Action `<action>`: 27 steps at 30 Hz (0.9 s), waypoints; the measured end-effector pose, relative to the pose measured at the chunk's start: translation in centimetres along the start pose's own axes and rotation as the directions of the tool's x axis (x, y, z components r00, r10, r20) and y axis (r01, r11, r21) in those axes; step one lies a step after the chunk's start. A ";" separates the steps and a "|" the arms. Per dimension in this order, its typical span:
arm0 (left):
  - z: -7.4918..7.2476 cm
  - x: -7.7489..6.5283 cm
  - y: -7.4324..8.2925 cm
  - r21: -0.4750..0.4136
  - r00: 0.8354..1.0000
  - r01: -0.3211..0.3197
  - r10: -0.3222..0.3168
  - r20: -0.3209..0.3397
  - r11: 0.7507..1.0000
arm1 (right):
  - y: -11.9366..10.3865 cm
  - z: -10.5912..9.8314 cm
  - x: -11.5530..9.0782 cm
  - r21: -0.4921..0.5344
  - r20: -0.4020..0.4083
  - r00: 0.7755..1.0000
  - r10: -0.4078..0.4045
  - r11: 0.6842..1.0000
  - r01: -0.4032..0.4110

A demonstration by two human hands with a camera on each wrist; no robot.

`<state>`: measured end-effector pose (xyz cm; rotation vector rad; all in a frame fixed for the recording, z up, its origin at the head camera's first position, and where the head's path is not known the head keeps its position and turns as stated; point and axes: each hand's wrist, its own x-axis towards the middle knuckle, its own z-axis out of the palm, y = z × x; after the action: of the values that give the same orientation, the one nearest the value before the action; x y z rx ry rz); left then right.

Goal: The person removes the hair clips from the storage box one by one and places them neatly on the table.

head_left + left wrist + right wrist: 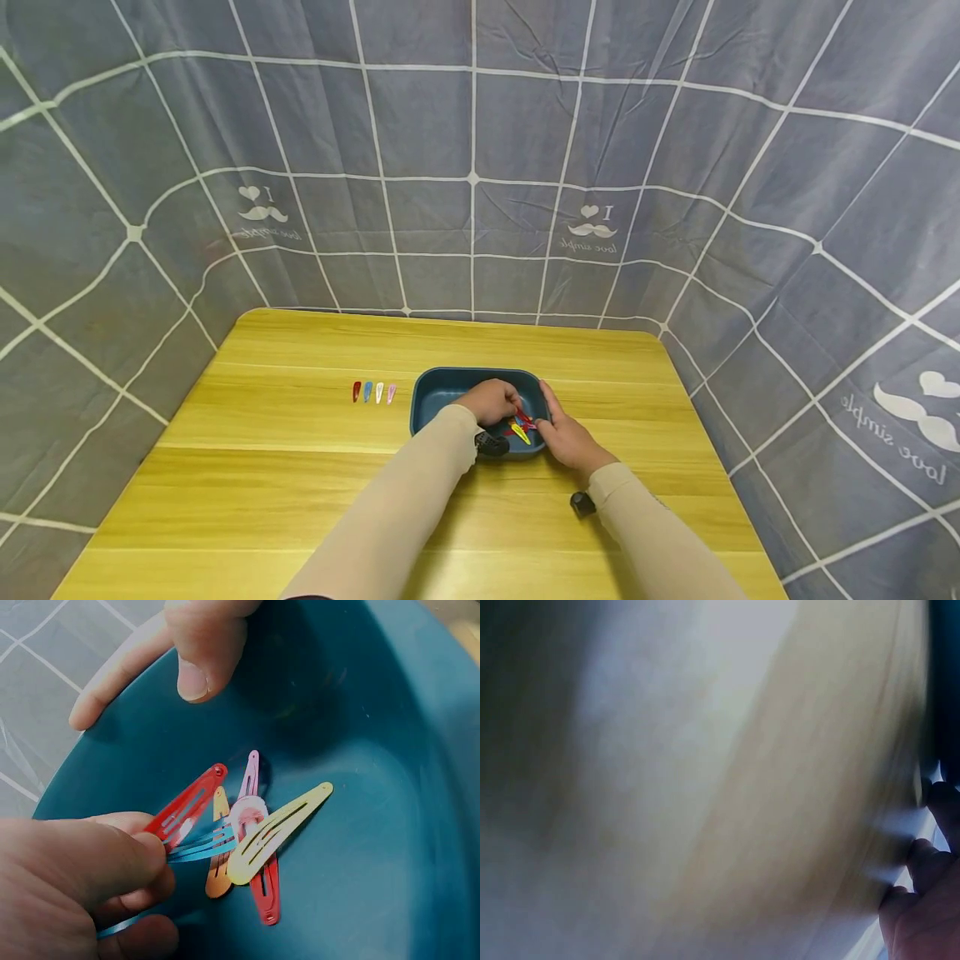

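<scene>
In the head view a dark blue-green plastic basin stands on the table. My left hand reaches inside it. Between thumb and finger, that hand pinches a red hair clip, seen close up in the left wrist view. Overlapping below are a blue clip, a yellow clip, an orange clip and a pink clip, with another red clip partly covered. My right hand grips the basin's right end, thumb over the rim and fingers along the outside.
Left of the basin, a short row of hair clips lies on the wooden table: red, blue, white and pink. A grey checked curtain hangs behind the table and along its sides.
</scene>
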<state>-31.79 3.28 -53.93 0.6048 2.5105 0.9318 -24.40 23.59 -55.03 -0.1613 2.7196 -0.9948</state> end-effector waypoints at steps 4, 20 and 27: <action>-0.2 -0.2 -0.1 0.004 1.000 -0.004 0.004 -0.006 1.000 | 0.0 0.0 0.0 -0.006 -0.006 1.000 0.008 1.000 -0.008; -0.9 -1.1 -0.5 -0.010 1.000 -0.003 0.002 -0.029 1.000 | -0.2 0.1 0.0 0.002 -0.013 1.000 0.005 1.000 -0.005; -1.6 -1.5 -0.9 -0.065 0.998 -0.028 0.024 -0.056 0.997 | -0.3 0.2 0.0 0.010 -0.022 1.000 0.003 1.000 -0.003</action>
<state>-31.60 1.07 -53.08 0.5997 2.5145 1.0502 -24.34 23.28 -55.00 -0.1448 2.7332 -1.0157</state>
